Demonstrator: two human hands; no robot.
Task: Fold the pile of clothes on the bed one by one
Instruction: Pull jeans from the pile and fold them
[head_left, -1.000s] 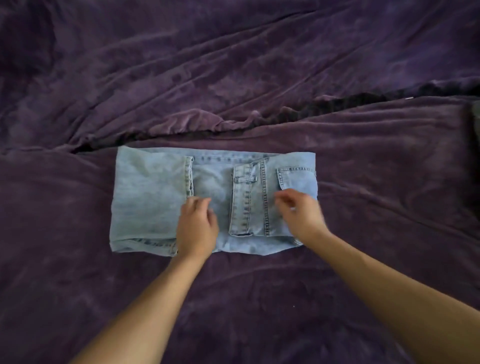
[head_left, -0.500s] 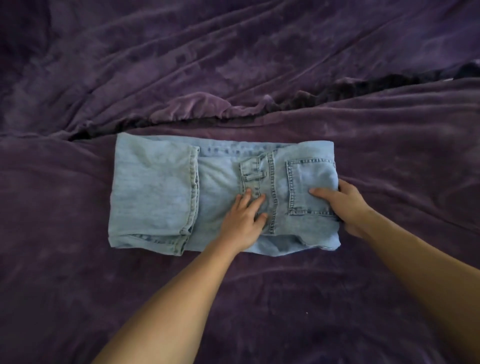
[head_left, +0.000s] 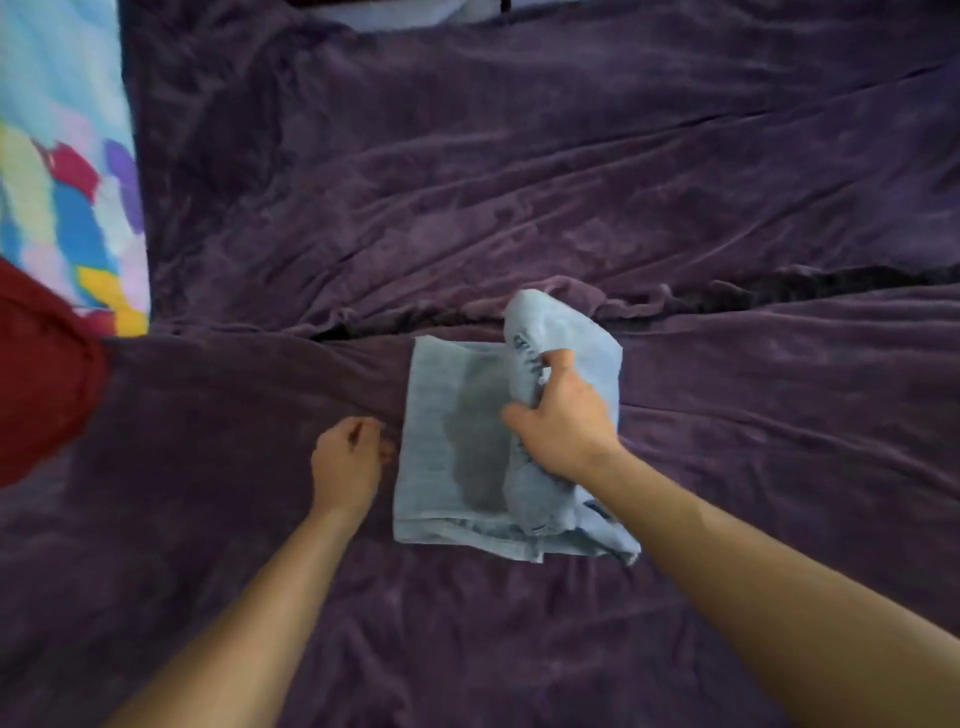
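The jeans (head_left: 452, 452) lie on the purple blanket (head_left: 519, 182), right in front of the person. Half a second back they were a wide band stretched left to right, with both hands pressed flat on top. Now the right hand (head_left: 563, 423) has closed round the jeans' right end, bunched it up and is carrying it over toward the left, so the final fold looks to be under way. That turns the long axis: the flat part now runs away from the person, tipped a little, and the raised end points leftward. The left hand (head_left: 348, 457) has come off the cloth and sits just beside the jeans' left edge, fingers curled; whether it pinches that edge I cannot tell. A dark crease (head_left: 831, 278) in the blanket runs just beyond the jeans. Well to their left are a red cloth (head_left: 41, 374) and a bright patterned sheet (head_left: 57, 156).
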